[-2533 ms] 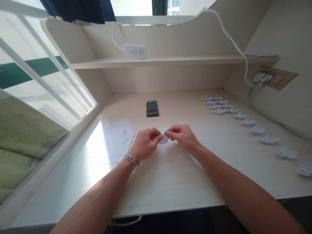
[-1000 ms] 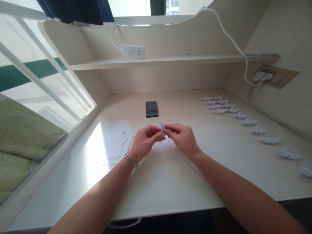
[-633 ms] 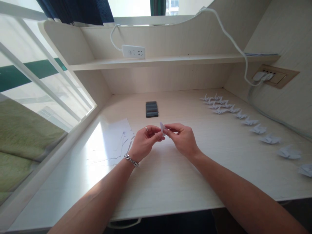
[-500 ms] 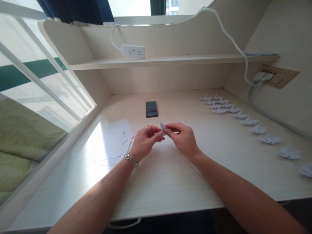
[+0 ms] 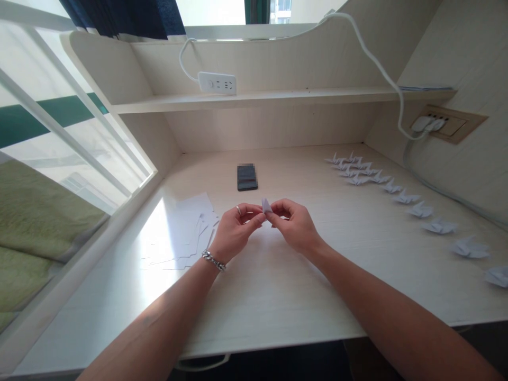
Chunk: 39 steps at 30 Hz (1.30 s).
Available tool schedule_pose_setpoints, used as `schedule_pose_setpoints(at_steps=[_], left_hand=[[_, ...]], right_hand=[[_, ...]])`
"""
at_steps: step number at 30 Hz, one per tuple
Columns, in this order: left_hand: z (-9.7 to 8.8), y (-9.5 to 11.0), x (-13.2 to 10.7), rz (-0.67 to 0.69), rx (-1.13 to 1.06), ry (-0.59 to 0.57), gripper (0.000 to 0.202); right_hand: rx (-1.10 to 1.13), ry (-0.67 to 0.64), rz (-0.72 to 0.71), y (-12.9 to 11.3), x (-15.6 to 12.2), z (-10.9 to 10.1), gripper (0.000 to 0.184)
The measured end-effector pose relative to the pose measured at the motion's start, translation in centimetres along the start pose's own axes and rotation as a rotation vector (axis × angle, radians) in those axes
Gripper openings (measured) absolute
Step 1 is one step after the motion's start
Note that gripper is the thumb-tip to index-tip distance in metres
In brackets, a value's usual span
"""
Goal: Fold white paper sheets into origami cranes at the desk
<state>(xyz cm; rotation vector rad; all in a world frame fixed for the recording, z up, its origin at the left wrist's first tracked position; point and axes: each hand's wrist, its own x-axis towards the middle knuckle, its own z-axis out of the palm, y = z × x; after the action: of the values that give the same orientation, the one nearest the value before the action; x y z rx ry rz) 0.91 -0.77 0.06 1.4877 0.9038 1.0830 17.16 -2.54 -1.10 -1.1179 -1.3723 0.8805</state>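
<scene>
A small folded white paper piece [image 5: 265, 206] is pinched between both hands, just above the middle of the pale wooden desk [image 5: 278, 286]. My left hand [image 5: 235, 230], with a ring and a chain bracelet, closes its fingertips on the paper's left side. My right hand [image 5: 294, 225] closes thumb and fingers on its right side. Most of the paper is hidden by the fingers; only a pointed tip shows.
Loose white paper sheets [image 5: 180, 230] lie to the left in sunlight. A dark phone [image 5: 247, 177] lies behind the hands. A curved row of several folded paper cranes [image 5: 397, 196] runs along the right. A power strip [image 5: 217, 83] sits on the shelf, a wall socket [image 5: 444, 126] at right.
The paper went from a flat piece held low between the hands to a narrower, upright folded shape. Both hands have lifted slightly and drawn closer together.
</scene>
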Motion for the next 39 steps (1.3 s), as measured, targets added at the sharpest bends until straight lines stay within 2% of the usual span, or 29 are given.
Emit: schedule_pose_setpoints(at_steps=[5,8,14,21,28,31,34,37,39], left_hand=[[0.04,0.15,-0.06,0.026,-0.059,-0.035,0.027],[-0.01,0.06,0.02,-0.005,-0.111,-0.058,0.028],[-0.28,-0.36,0.14,-0.098,-0.241,-0.052,0.027],[-0.4,-0.19,0.13,-0.153,-0.376,-0.057,0.025],[-0.42,-0.2,0.2,-0.146,-0.378,-0.044,0.024],[-0.35,-0.14,0.25,-0.138,-0.326,0.011,0.025],[-0.21,-0.16,0.25,-0.088,-0.133,0.054,0.024],[-0.06,-0.24,0.15,0.0,0.078,0.036,0.02],[0.08,-0.29,0.04,0.032,0.139,0.013,0.018]], right_hand=[[0.093,-0.093,0.017,0.33,-0.02,0.14,0.025],[0.166,-0.073,0.025,0.43,-0.09,0.15,0.029],[0.143,-0.093,-0.007,0.38,0.01,0.04,0.018],[0.117,-0.13,0.026,-0.09,-0.36,0.06,0.035],[0.161,-0.147,0.031,-0.06,-0.18,0.02,0.031],[0.232,-0.145,0.09,-0.11,-0.02,-0.05,0.026],[0.247,-0.122,0.155,-0.1,0.07,-0.03,0.023],[0.241,-0.089,0.168,0.04,0.13,0.01,0.025],[0.23,-0.064,0.153,0.19,0.16,0.02,0.026]])
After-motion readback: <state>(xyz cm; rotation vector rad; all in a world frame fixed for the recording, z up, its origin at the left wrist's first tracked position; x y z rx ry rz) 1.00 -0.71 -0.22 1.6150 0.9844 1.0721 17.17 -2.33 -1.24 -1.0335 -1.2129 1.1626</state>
